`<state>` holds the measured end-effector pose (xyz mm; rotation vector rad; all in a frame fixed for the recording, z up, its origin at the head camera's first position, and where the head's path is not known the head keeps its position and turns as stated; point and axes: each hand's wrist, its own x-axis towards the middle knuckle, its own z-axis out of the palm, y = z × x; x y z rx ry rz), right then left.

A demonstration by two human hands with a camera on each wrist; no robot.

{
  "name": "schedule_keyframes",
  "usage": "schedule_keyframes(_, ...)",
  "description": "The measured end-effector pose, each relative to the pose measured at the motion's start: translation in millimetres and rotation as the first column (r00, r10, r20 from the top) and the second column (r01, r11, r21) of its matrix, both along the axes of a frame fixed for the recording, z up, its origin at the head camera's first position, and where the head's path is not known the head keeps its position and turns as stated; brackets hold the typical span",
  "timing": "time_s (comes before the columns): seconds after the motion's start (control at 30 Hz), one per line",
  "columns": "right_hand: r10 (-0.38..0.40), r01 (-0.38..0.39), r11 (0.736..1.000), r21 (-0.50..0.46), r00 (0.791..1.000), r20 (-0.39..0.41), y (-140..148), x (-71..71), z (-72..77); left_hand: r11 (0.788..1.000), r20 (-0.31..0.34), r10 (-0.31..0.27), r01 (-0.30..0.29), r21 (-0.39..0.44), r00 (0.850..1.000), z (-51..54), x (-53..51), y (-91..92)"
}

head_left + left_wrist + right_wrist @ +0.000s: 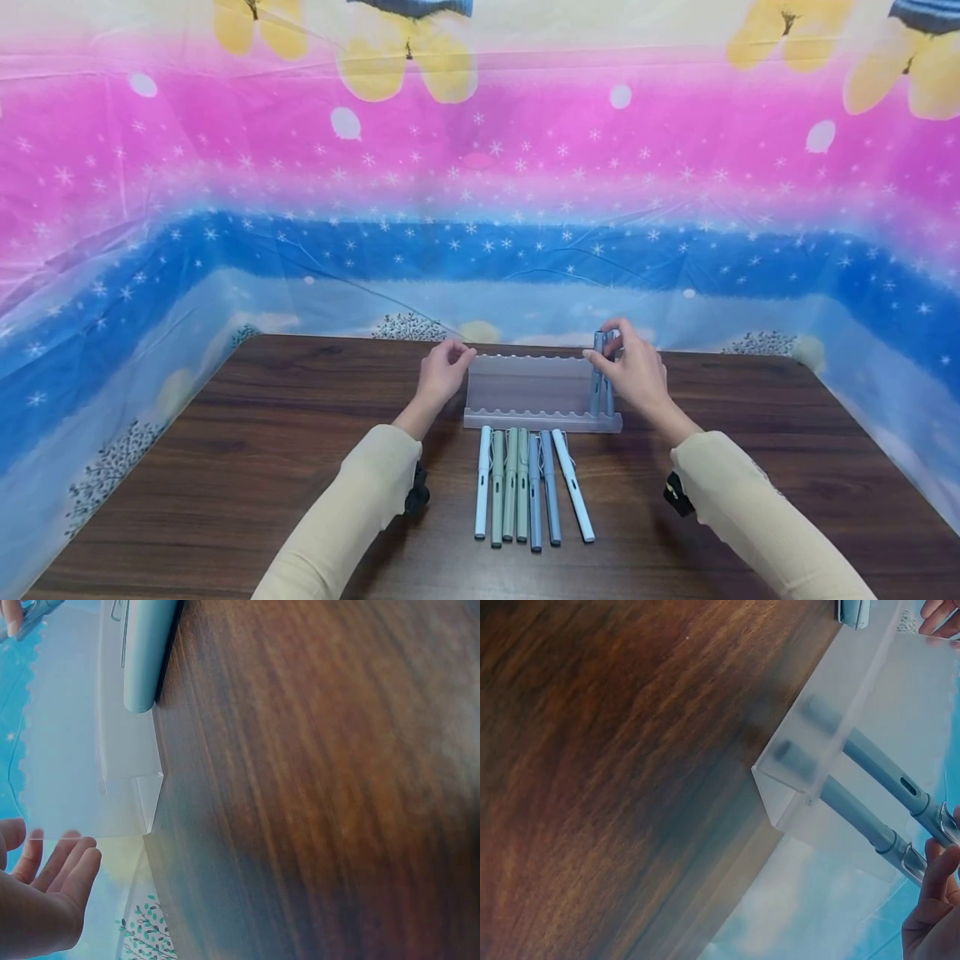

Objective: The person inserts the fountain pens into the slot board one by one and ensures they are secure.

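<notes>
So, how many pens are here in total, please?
9: two pens stand in the rack, at its right end, by the right hand; on the table, left to right, lie one pale blue, three green, two darker blue and one pale blue. None seems hidden.

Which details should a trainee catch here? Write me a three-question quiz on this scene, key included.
1. Count: how many pens lie on the table in front of the translucent rack?
2. True or false: the left hand is holding a pen.
3. Multiple choice: where do the standing pens stand in the rack?
a) at the end by the left hand
b) in the middle
c) at the end by the right hand

Key:
1. Seven.
2. False; it is at the rack's upper corner, with no pen.
3. c
</notes>
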<state>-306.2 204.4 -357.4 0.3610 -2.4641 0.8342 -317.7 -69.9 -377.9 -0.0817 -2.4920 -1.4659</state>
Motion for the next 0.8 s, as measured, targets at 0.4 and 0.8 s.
schedule_keyframes(0.4, 0.09, -0.087, 0.993, 0.074, 0.995, -0.041, 8.2, -2.5, 4.6, 1.0, 0.01, 0.0, 0.0, -0.003, 1.0, 0.6, 0.1, 0.7)
schedule_keyframes(0.8, 0.147, -0.156, 0.983, 0.096, 0.984, 0.099, 18.1, -9.9, 4.1, 1.0, 0.014, -0.002, 0.002, -0.003, 1.0, 0.3, 0.0, 0.7)
